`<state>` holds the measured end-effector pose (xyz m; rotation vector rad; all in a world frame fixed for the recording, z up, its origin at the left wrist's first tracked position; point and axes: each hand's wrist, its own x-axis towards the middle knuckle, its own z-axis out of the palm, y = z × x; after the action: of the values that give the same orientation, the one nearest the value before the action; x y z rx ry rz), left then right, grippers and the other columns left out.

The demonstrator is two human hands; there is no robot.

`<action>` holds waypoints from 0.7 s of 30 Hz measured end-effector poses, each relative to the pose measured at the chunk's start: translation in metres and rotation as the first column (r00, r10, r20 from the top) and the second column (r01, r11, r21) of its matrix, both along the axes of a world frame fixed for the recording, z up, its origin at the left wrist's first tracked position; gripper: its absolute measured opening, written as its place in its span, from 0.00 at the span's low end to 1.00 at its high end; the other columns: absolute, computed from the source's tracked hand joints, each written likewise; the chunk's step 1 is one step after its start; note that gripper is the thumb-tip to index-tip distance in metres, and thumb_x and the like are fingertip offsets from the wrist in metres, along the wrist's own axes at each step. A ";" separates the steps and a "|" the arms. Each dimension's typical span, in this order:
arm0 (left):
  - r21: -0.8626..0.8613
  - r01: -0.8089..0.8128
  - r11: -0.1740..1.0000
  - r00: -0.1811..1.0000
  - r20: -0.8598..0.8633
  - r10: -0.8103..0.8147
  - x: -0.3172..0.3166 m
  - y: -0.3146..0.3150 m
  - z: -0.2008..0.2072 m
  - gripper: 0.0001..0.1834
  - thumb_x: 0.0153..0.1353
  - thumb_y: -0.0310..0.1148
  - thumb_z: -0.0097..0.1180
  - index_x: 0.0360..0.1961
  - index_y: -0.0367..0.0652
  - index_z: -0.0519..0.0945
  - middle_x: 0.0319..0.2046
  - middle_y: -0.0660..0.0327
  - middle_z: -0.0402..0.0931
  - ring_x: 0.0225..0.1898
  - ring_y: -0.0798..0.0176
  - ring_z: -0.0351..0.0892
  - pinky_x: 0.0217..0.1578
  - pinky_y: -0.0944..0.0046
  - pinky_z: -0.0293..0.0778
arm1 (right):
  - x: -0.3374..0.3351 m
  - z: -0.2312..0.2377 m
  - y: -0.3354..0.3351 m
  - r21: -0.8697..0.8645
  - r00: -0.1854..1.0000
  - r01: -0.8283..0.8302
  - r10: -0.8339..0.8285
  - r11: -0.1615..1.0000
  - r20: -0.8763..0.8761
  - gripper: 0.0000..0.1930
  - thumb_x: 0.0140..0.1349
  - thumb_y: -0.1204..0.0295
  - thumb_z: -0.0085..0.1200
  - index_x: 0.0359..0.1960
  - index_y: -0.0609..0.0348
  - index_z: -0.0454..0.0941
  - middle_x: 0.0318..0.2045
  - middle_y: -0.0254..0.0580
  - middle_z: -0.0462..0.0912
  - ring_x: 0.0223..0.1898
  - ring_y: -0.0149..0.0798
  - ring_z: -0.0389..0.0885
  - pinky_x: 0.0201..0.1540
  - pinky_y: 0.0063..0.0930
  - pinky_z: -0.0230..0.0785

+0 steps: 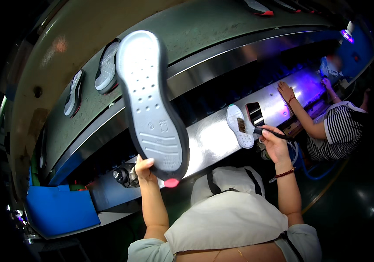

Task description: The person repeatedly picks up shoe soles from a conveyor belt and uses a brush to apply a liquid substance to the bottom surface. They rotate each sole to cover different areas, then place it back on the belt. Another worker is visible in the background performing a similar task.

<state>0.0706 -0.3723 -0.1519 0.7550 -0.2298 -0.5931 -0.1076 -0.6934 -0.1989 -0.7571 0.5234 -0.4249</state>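
Observation:
My left hand (pixel 145 167) grips the edge of a large shoe sole (pixel 152 109) near its pink-tipped end. The sole is raised close to the camera and tilted up, its pale inner face with small holes and ridges toward me and a dark rim around it. In my right hand (pixel 275 140) is a black-handled brush (pixel 265 130), pinched between thumb and fingers. Its brown bristles (pixel 241 125) are over a smaller-looking white sole (pixel 235 114) on the metal bench; whether they touch it I cannot tell.
A dark phone (pixel 254 112) lies beside the white sole on the metal bench (pixel 209 144). More soles (pixel 107 70) rest on the green belt (pixel 195 39) beyond. At left stand a black bottle-like object (pixel 123 175) and a blue box (pixel 60 209). A co-worker in stripes (pixel 344 126) reaches over the bench at right.

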 end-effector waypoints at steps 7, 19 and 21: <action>-0.159 0.364 0.918 0.930 0.009 -0.367 0.008 -0.054 0.016 0.52 0.37 0.55 0.59 0.60 0.41 0.52 0.55 0.39 0.55 0.53 0.33 0.58 0.52 0.41 0.60 | 0.015 0.032 -0.015 -0.043 0.979 -0.093 0.100 0.995 0.177 0.10 0.51 0.81 0.50 0.36 0.67 0.73 0.36 0.48 0.77 0.39 0.36 0.75 0.46 0.25 0.66; -0.197 0.101 0.975 0.969 -0.201 -0.141 -0.040 -0.130 -0.036 0.44 0.47 0.70 0.35 0.55 0.44 0.61 0.49 0.58 0.66 0.47 0.60 0.68 0.47 0.61 0.68 | 0.086 0.079 0.019 -0.347 0.898 -0.335 0.409 0.876 0.165 0.08 0.50 0.80 0.54 0.33 0.68 0.76 0.26 0.43 0.79 0.26 0.29 0.77 0.26 0.20 0.71; -0.231 0.155 0.960 0.950 -0.231 -0.209 -0.043 -0.131 -0.044 0.45 0.48 0.71 0.31 0.55 0.44 0.60 0.49 0.57 0.66 0.48 0.60 0.68 0.47 0.62 0.68 | 0.093 0.077 0.020 -0.405 0.908 -0.321 0.399 0.856 0.125 0.09 0.49 0.80 0.55 0.33 0.67 0.76 0.28 0.42 0.79 0.28 0.28 0.77 0.32 0.18 0.70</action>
<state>0.0273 -0.5032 -0.1963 0.4486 -0.1238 -0.8217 -0.0150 -0.6735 -0.1217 -1.1467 0.0913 -0.2457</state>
